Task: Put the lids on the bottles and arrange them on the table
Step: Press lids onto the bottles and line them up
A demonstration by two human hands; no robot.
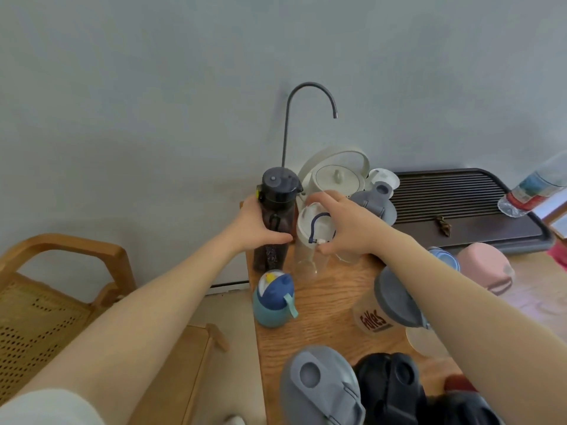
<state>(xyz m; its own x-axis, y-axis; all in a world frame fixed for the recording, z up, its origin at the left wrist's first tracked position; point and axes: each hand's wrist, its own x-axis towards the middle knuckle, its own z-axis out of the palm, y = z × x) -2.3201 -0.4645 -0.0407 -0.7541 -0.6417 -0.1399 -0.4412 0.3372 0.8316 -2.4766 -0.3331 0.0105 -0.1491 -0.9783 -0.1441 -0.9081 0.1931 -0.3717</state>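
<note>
Hands (257, 223) grip bottles; cup (372, 320) reads "Fakes".

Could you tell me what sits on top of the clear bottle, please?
A white lid with a dark blue loop sits on the clear bottle; the right hand covers its far edge, hiding the seating.

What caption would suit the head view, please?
Left hand grips dark bottle; right hand holds white-lidded clear bottle on table.

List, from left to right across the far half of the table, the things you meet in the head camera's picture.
Dark bottle held by the left hand → clear bottle under the right hand → white kettle → dark slatted tray → plastic water bottle.
</note>
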